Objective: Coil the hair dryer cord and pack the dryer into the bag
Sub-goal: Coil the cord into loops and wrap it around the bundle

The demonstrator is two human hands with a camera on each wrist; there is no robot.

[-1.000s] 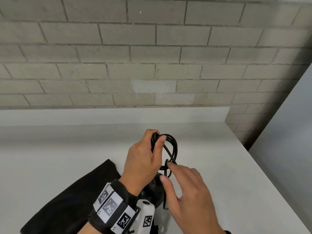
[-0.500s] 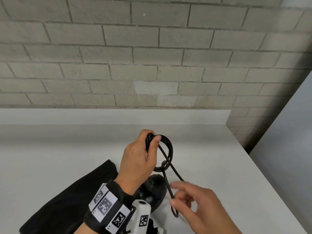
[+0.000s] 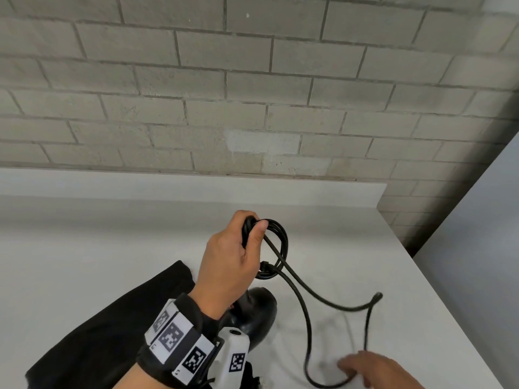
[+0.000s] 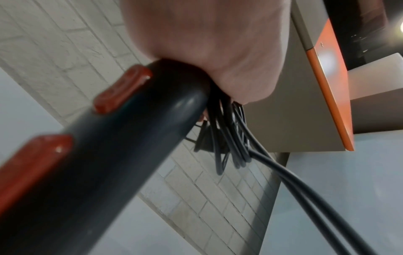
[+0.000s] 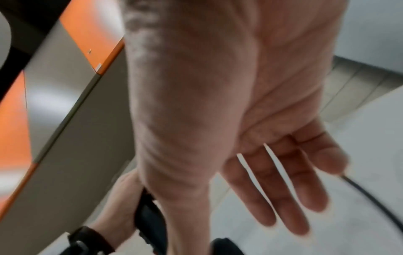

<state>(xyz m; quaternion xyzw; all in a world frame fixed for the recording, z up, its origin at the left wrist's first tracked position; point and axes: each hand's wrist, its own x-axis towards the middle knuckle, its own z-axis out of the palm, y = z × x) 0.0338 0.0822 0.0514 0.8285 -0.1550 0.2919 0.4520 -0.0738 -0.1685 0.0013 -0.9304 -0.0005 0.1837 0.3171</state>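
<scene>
My left hand [image 3: 233, 256] grips the black hair dryer's handle [image 4: 122, 155], which has red buttons, together with a small coil of black cord [image 3: 278, 248], held upright above the white table [image 3: 112, 242]. The dryer's round body [image 3: 258, 313] sits below my wrist. From the coil a long loose loop of cord [image 3: 309, 327] trails across the table to the right. My right hand [image 3: 373, 369] is low at the near right, fingers straight, right by the cord's loop. In the right wrist view the cord [image 5: 370, 207] runs past the fingertips [image 5: 294, 215]. The black bag [image 3: 98, 338] lies flat at the near left.
A grey brick wall [image 3: 252, 94] with a low white ledge [image 3: 196, 189] closes off the far side. The table's right edge [image 3: 449, 290] runs diagonally, with a grey panel [image 3: 483, 248] beyond it. An orange-edged cabinet [image 4: 327, 86] shows in the wrist views.
My right hand has moved from the coil down and right toward the near edge, drawing the cord out; its fingers have gone from pinching to straight. The left hand has stayed put.
</scene>
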